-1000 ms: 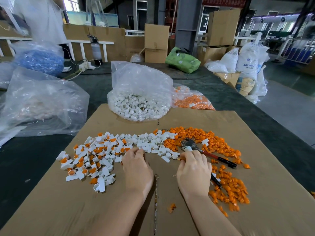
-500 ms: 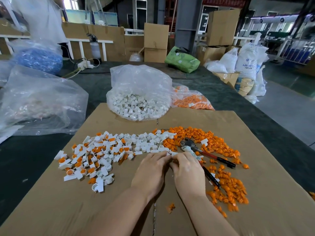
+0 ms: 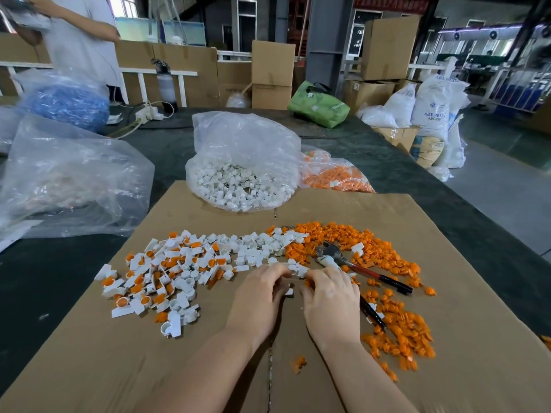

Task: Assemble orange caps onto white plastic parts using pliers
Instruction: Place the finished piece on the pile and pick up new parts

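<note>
Both hands meet at the middle of the cardboard sheet [image 3: 447,338]. The left hand [image 3: 259,302] pinches a small white part [image 3: 295,271] at its fingertips; the right hand [image 3: 331,302] curls over an orange cap [image 3: 307,283] just beside it. The pliers [image 3: 357,268] lie free, touching the right hand's far side, metal jaws dull, handles red and black. Smooth white parts [image 3: 253,248] spread left; ribbed orange caps [image 3: 399,332] heap right. 2 crinkled clear bags [image 3: 244,162] sit beyond.

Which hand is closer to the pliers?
The right hand. It sits just beside the pliers, between their two handles, while the left hand is farther away on the other side.
</note>
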A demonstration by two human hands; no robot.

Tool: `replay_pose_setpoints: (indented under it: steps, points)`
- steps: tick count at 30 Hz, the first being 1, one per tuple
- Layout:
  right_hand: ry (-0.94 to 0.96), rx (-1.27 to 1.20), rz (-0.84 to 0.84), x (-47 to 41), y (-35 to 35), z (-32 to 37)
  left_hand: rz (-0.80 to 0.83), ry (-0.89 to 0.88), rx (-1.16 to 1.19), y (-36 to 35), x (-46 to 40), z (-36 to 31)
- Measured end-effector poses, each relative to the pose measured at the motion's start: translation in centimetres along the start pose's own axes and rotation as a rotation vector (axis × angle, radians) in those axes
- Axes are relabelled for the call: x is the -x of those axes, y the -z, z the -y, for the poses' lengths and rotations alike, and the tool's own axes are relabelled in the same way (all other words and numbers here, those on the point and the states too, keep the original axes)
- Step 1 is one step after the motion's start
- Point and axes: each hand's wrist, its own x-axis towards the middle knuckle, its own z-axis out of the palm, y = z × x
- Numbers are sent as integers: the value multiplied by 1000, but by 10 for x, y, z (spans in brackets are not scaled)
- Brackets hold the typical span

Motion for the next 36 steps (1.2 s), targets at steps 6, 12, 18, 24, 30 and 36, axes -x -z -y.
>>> replay_pose_setpoints:
  steps: [6, 12, 18, 24, 30, 36]
  points:
    - [56, -9, -99, 1, 0, 3, 39, 26, 1, 2, 1, 0]
    - [85, -134, -106, 1, 1, 2, 15, 31, -38, 2, 1, -3]
    - [69, -307, -10, 0, 5, 4, -69, 143, 64, 5, 0, -2]
    - [25, -486, -20, 3, 13, 6, -14, 318, 364, 6, -3, -10]
    - [77, -333, -92, 3, 9, 7, 5, 340, 490, 9, 0, -11]
    - [130, -241, -175, 4, 12, 11, 24, 300, 436, 11, 2, -10]
